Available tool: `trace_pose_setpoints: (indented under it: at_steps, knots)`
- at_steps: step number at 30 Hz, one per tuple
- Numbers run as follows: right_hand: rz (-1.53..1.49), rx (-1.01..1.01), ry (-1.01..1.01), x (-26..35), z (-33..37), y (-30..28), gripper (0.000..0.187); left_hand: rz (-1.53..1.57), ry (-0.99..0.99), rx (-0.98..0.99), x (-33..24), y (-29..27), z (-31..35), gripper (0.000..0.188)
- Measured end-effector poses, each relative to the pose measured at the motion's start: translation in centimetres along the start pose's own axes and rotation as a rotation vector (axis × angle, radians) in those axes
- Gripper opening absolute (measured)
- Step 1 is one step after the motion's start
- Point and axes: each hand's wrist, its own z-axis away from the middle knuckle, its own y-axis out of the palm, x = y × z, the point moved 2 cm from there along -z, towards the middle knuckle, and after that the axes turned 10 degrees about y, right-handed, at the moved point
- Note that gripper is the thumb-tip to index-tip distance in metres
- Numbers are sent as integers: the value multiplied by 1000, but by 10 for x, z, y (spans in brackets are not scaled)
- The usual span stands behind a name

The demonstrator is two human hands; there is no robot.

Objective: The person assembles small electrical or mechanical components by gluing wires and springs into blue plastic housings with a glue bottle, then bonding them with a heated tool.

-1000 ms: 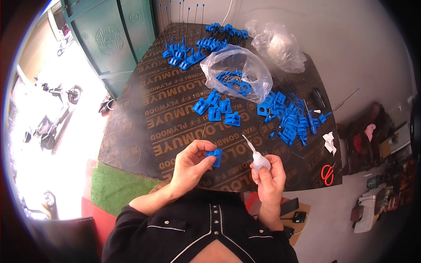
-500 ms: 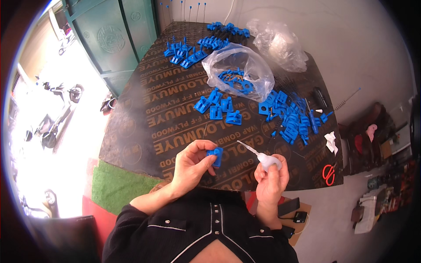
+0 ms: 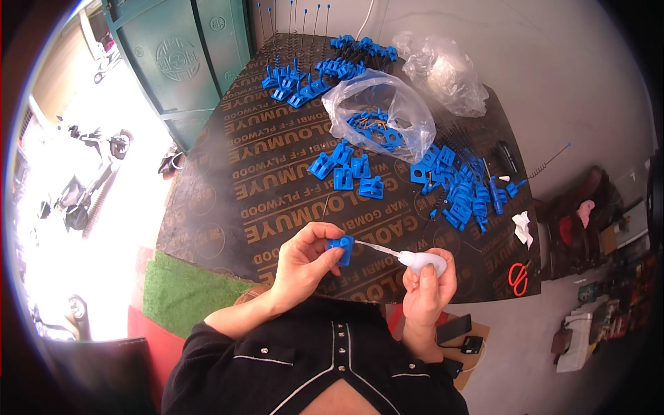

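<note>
Near the table's front edge, my left hand (image 3: 304,259) pinches a small blue plastic part (image 3: 345,252) between thumb and fingers. My right hand (image 3: 429,280) is wrapped round a white squeeze bottle (image 3: 420,261) with a long thin nozzle. The nozzle points left, and its tip is at the blue part, touching or very close; I cannot tell which. Beyond my hands lie several loose blue plastic parts (image 3: 343,178). Farther right is a heap of mixed blue pieces (image 3: 460,194). A clear plastic bag (image 3: 415,131) holds small blue and brass-coloured pieces.
The dark printed plywood table (image 3: 207,200) carries finished-looking blue pieces with upright springs (image 3: 294,86) at the back left. A crumpled clear bag (image 3: 446,76) sits at the back. Red-handled scissors (image 3: 518,278), white tissue (image 3: 523,228) and a blue-handled screwdriver (image 3: 496,197) lie on the right.
My right hand has tipped the squeeze bottle leftward, bringing its nozzle to the blue part. My left hand keeps its hold in nearly the same place.
</note>
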Motion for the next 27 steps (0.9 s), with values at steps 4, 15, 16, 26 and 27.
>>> trace_pose_setpoints:
  at_steps: [4, 15, 16, 26, 27]
  knots:
    - [41, -4, -44, 0, -1, -1, 27, -29, 10, 27, -2, 1, -1, 23]
    - [101, -48, -78, 1, 1, -1, 25, -18, 20, 28, -3, 2, -1, 24]
    - [104, -51, -83, 1, 1, 0, 24, -23, 23, 31, -3, 1, -1, 24]
    - [159, -34, -117, 1, 1, -1, 24, -20, 31, 40, -4, 2, -1, 24]
    - [156, -33, -116, 2, 1, -1, 24, -19, 31, 39, -4, 2, -1, 24]
